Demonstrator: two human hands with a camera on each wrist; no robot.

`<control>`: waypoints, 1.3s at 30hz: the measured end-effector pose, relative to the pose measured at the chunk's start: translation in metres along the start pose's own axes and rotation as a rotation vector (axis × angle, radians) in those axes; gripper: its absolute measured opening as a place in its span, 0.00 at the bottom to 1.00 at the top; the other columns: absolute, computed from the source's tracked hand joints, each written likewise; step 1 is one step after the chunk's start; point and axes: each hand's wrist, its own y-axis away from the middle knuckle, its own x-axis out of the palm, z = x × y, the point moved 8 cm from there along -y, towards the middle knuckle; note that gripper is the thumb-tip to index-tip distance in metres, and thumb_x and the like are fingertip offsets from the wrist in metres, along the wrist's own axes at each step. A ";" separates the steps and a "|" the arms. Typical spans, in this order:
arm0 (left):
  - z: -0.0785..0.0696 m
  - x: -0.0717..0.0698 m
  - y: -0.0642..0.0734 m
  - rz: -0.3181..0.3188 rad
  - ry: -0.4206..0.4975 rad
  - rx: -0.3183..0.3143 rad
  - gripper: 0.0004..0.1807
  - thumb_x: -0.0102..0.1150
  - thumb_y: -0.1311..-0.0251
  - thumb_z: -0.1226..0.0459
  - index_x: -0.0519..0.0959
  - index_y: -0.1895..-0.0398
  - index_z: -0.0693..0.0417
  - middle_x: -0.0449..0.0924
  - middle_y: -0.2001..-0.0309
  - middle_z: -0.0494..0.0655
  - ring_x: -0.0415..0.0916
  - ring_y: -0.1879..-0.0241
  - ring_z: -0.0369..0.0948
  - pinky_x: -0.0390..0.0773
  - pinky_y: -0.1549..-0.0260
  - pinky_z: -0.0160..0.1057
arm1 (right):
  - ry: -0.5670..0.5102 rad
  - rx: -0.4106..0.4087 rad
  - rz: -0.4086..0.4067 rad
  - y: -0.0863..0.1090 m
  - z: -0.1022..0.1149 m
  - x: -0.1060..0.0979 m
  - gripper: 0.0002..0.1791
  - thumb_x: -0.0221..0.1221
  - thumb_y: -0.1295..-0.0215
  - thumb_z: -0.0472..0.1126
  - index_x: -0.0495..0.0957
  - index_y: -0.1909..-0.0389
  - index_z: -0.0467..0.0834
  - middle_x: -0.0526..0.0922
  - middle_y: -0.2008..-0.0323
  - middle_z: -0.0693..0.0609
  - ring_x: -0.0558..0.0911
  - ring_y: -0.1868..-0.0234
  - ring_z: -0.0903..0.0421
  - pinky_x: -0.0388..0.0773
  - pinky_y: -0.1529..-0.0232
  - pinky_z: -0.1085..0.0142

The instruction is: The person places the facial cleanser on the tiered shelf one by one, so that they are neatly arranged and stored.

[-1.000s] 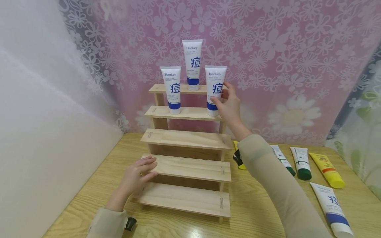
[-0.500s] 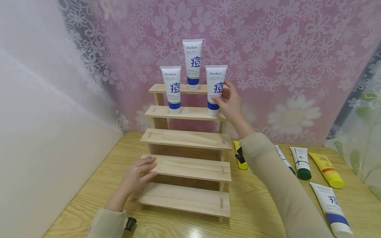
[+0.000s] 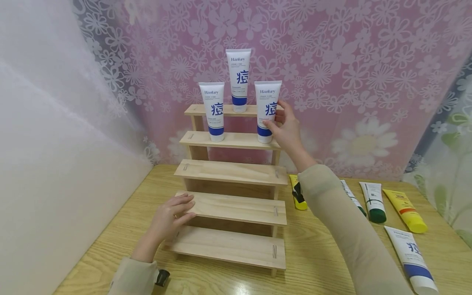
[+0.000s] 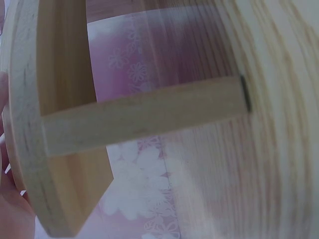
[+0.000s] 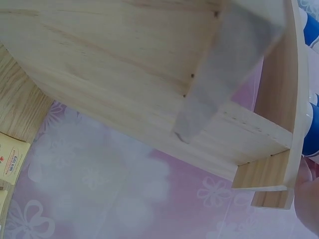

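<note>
My right hand (image 3: 289, 129) pinches a white squeeze tube (image 3: 267, 107) with a blue band, thumb on its front and fingers at its right side. This tube stands cap down at the right end of the second-highest step of a wooden tiered stand (image 3: 230, 170). A matching tube (image 3: 213, 110) is upright on the left of that step, and another tube (image 3: 239, 78) on the top step. My left hand (image 3: 169, 217) rests on the left end of the second step from the bottom. In the right wrist view, part of the hand (image 5: 306, 199) shows beside blue-banded tubes (image 5: 311, 129).
On the wooden table (image 3: 324, 254) at right lie a yellow tube (image 3: 405, 209), a white tube with a green cap (image 3: 373, 203), another blue-banded tube (image 3: 411, 258) and a yellow-and-black tube (image 3: 298, 196). My right sleeve partly covers another green-capped tube (image 3: 354, 198). A flowered backdrop (image 3: 332, 82) hangs behind.
My right hand and the tube it pinches have shifted very slightly right since a second ago, with little movement over the last half second. My left hand has stayed in place.
</note>
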 end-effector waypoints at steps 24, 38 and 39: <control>-0.001 -0.001 0.001 0.001 -0.011 0.005 0.19 0.68 0.60 0.64 0.80 0.61 0.63 0.77 0.54 0.53 0.71 0.50 0.50 0.67 0.50 0.52 | 0.006 -0.013 -0.076 0.009 -0.001 -0.002 0.32 0.61 0.45 0.41 0.59 0.40 0.42 0.74 0.51 0.44 0.74 0.51 0.52 0.70 0.48 0.63; 0.000 0.001 0.001 -0.005 -0.010 -0.003 0.19 0.67 0.57 0.62 0.80 0.61 0.63 0.77 0.55 0.52 0.71 0.50 0.50 0.68 0.50 0.52 | -0.020 -0.002 -0.026 0.027 -0.003 -0.028 0.32 0.62 0.47 0.39 0.62 0.42 0.37 0.72 0.49 0.41 0.72 0.48 0.51 0.71 0.48 0.63; 0.000 0.001 0.001 -0.005 -0.013 -0.004 0.19 0.67 0.57 0.62 0.80 0.61 0.63 0.77 0.55 0.52 0.71 0.50 0.50 0.68 0.50 0.52 | -0.003 0.001 -0.026 0.029 -0.003 -0.030 0.32 0.62 0.47 0.40 0.63 0.42 0.37 0.72 0.49 0.42 0.72 0.48 0.52 0.71 0.48 0.63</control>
